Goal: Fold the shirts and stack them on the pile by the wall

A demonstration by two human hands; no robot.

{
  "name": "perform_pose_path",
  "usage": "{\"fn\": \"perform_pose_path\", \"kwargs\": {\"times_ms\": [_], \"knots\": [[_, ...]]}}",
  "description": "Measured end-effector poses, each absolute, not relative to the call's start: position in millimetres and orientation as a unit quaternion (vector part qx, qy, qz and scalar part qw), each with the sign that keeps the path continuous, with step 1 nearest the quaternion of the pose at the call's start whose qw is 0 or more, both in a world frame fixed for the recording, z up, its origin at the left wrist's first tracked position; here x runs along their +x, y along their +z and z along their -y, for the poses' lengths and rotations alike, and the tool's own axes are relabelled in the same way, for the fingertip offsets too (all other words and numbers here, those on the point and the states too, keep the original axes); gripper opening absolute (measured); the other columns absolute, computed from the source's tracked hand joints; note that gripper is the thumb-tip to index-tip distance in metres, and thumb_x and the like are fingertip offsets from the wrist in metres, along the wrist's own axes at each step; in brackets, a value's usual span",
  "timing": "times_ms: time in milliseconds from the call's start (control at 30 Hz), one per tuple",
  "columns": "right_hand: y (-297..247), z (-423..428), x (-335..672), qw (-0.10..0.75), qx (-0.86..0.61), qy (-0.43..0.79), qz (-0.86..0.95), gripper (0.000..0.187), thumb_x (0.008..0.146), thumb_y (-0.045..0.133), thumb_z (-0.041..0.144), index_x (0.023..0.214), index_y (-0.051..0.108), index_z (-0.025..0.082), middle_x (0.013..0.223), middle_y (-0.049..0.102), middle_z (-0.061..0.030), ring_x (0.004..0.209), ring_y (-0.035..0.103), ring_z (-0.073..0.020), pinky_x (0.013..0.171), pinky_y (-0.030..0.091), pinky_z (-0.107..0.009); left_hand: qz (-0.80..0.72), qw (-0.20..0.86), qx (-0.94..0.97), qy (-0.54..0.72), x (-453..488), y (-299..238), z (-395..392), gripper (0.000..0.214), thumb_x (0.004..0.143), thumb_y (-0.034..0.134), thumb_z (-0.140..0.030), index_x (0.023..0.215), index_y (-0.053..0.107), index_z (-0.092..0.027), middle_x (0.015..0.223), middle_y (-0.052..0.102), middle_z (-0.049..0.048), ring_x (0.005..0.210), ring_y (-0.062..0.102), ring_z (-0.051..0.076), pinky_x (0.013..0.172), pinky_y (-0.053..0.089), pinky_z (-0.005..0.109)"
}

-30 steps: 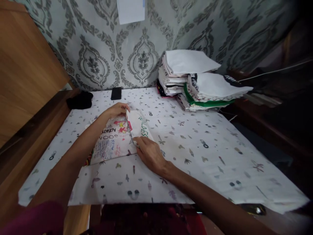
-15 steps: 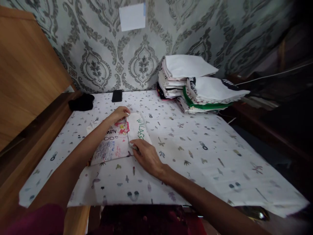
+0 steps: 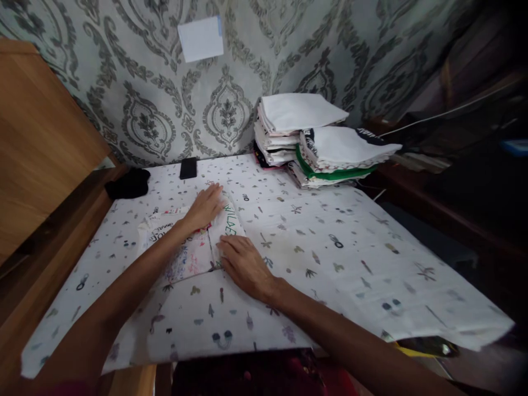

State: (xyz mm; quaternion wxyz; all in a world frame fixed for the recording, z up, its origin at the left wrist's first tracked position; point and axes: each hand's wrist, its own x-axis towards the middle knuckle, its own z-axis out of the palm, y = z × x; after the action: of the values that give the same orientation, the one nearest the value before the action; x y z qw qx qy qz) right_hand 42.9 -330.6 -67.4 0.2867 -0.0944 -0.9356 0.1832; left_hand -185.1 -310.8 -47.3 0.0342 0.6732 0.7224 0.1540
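A white printed garment [image 3: 181, 247] with coloured writing lies partly folded on the patterned sheet [image 3: 330, 258]. Its right side is folded over into a strip with green letters [image 3: 229, 224]. My left hand [image 3: 205, 207] lies flat with fingers stretched out on the upper part of that fold. My right hand [image 3: 243, 265] rests palm down, fingers extended, on the fold's lower end near the garment's bottom edge. Neither hand grips anything.
Two stacks of folded white clothes [image 3: 313, 137] stand at the back against the patterned wall. A black phone [image 3: 188, 168] and a dark cloth bundle [image 3: 127, 183] lie at the back left. A wooden panel [image 3: 37, 137] rises on the left. A paper note [image 3: 201, 38] hangs on the wall.
The folded strip, held up by pinching fingers a second ago, now lies flat. Both hands have opened and press down on it. The view has shifted slightly.
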Motion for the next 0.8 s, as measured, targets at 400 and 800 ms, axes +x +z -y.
{"fn": "perform_pose_path", "kwargs": {"times_ms": [400, 800], "knots": [[-63, 304, 57, 0.307, -0.262, 0.322, 0.856, 0.032, 0.097, 0.041, 0.024, 0.120, 0.064, 0.019, 0.117, 0.065, -0.0121, 0.113, 0.059, -0.0252, 0.098, 0.049, -0.043, -0.744, 0.148, 0.637, 0.136, -176, -45, 332, 0.070, 0.102, 0.022, -0.055, 0.158, 0.022, -0.013, 0.167, 0.018, 0.0143, 0.156, 0.011, 0.025, 0.124, 0.012, 0.043], [-70, 290, 49, 0.200, -0.324, 0.168, 0.909, 0.017, 0.089, 0.054, 0.035, 0.093, 0.061, 0.020, 0.096, 0.061, -0.0118, 0.096, 0.057, -0.0297, 0.089, 0.045, -0.045, -0.739, 0.076, 0.663, 0.091, -132, -64, 386, 0.074, 0.100, 0.023, -0.062, 0.159, 0.021, -0.018, 0.167, 0.017, 0.0153, 0.156, 0.008, 0.026, 0.126, 0.010, 0.046]]}}
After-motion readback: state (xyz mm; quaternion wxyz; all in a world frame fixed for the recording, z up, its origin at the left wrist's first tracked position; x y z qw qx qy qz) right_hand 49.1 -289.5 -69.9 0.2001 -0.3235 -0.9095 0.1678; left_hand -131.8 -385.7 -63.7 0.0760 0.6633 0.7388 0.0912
